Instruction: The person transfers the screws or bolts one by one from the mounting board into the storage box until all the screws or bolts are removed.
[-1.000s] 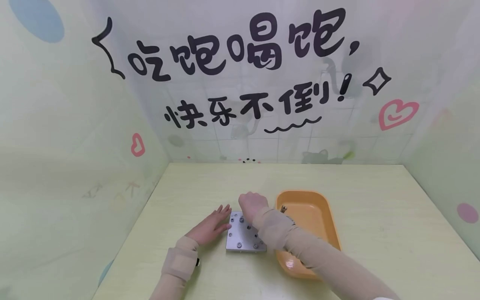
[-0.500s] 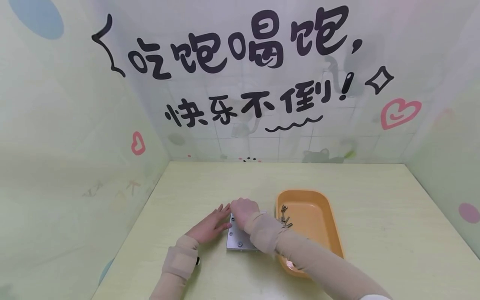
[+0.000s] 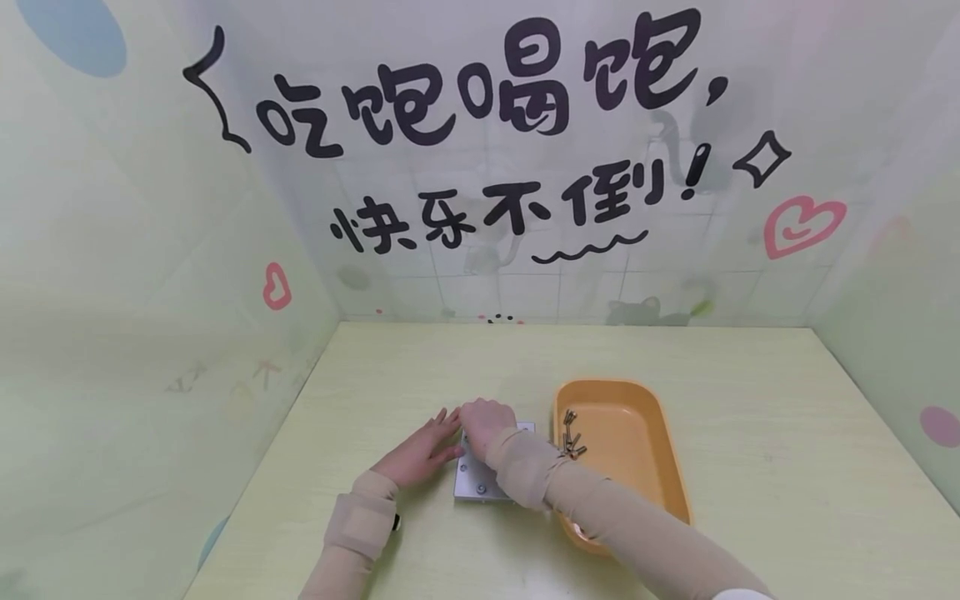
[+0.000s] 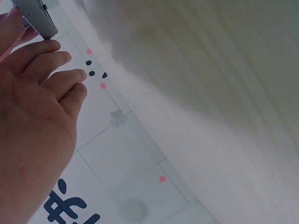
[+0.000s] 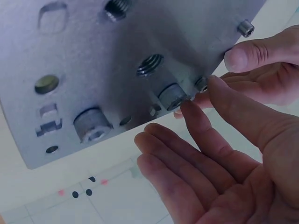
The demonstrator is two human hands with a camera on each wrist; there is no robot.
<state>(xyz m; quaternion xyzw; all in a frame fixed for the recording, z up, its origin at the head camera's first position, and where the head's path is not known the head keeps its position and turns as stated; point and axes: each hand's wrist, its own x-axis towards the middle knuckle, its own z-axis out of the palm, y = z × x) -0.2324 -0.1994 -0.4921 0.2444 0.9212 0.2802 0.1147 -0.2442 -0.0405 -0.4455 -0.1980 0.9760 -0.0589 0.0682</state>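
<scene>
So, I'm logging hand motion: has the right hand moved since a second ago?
Yes: in the head view, the right hand has shifted left across the metal plate, toward the left hand.

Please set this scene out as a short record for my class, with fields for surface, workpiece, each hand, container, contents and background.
surface: pale table
workpiece: flat metal plate with screw heads and threaded holes
left hand: touches the plate's left edge
right hand: pinches a small screw between thumb and index finger, near the plate's far left corner
container: orange tray right of the plate, partly hidden by the right sleeve
contents: loose metal screws near the tray's left side
background: wall with black lettering
</scene>
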